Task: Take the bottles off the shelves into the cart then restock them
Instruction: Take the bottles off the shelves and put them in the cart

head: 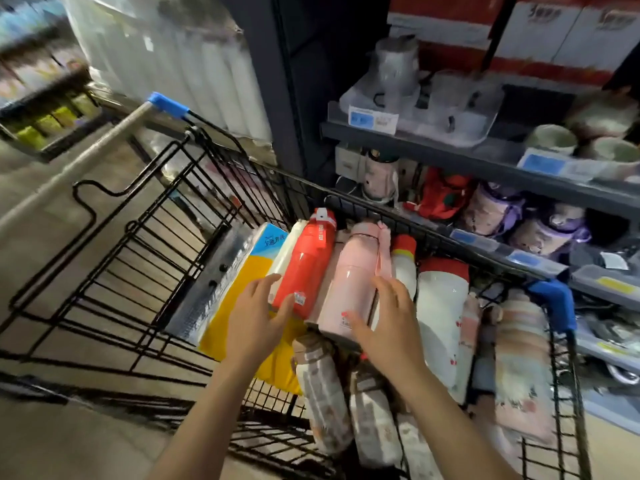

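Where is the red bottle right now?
The red bottle lies in the cart, between the yellow pack and pink bottle, by the left hand.

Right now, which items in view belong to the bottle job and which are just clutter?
Job:
red bottle under left hand
pink bottle under right hand
white bottle
cart
shelves

Clutter:
yellow pack in the cart
mugs on the shelf
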Available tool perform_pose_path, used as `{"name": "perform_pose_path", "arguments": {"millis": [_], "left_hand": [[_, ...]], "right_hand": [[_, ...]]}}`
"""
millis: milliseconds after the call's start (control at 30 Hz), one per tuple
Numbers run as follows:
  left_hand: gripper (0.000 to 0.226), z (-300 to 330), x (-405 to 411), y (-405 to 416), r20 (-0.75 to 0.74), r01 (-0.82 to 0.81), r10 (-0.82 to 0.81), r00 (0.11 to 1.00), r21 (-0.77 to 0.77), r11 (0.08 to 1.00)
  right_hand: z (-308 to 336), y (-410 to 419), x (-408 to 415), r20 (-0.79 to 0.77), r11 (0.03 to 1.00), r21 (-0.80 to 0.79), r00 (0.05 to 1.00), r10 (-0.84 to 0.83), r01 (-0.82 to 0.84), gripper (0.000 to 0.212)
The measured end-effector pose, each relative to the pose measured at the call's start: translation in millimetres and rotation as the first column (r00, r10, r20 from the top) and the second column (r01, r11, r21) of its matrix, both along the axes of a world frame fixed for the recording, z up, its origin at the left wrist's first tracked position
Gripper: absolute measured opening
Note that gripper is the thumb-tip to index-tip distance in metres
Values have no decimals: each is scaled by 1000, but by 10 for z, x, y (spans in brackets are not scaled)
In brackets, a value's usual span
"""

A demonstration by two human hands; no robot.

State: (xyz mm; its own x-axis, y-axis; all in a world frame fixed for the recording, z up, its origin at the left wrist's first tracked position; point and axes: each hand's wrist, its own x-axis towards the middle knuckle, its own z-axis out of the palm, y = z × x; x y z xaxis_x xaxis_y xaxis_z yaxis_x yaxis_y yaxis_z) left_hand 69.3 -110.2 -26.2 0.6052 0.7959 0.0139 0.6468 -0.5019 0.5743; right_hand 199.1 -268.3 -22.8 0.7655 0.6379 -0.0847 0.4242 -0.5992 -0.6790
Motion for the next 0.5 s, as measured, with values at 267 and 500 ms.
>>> {"name": "perform_pose_path", "arguments": {"millis": [267,500], "left_hand": [[48,-316,201,537,-1,-26,26,1000,-97,995],[89,-568,812,693,-112,135,-147,983,-107,985]], "right_hand": [[-18,489,-48,34,997,-51,998,61,-59,64],[-31,775,-79,152,972,-153,976,-157,180,66]]}}
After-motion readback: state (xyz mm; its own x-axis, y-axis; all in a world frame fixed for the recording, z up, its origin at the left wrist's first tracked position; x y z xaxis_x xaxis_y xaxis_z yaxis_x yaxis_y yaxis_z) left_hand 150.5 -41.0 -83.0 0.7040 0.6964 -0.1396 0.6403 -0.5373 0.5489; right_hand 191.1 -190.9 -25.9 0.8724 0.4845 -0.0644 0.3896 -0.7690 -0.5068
